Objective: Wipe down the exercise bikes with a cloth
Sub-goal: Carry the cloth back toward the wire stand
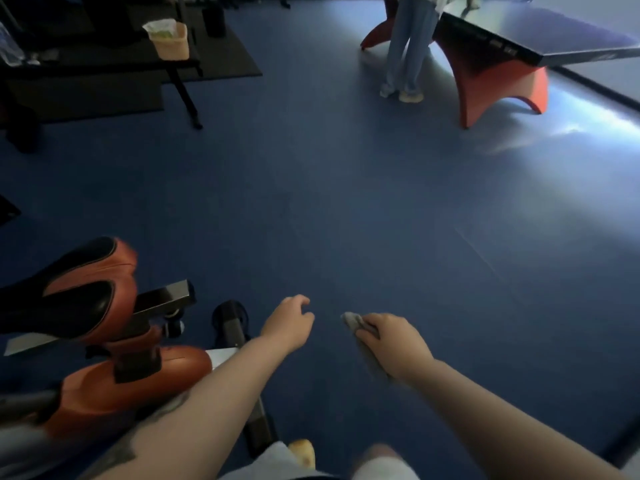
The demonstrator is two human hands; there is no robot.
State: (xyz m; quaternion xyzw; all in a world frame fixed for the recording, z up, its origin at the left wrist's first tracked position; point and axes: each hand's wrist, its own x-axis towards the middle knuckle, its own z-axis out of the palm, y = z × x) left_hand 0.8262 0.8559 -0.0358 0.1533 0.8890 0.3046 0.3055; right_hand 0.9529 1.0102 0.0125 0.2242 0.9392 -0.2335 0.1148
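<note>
An exercise bike [114, 372] with an orange body and an orange-and-black saddle [83, 292] stands at the lower left. My right hand [394, 344] is shut on a grey cloth [356, 325], held over the blue floor to the right of the bike. My left hand [289, 323] hovers just left of it, fingers loosely curled, holding nothing and touching nothing. Both hands are apart from the bike.
A table tennis table [540, 46] on orange legs stands at the upper right, with a person's legs [405, 46] beside it. At the upper left are dark gym equipment on a black mat [221, 60] and a lined bin [169, 38]. Blue floor [346, 202] fills the middle.
</note>
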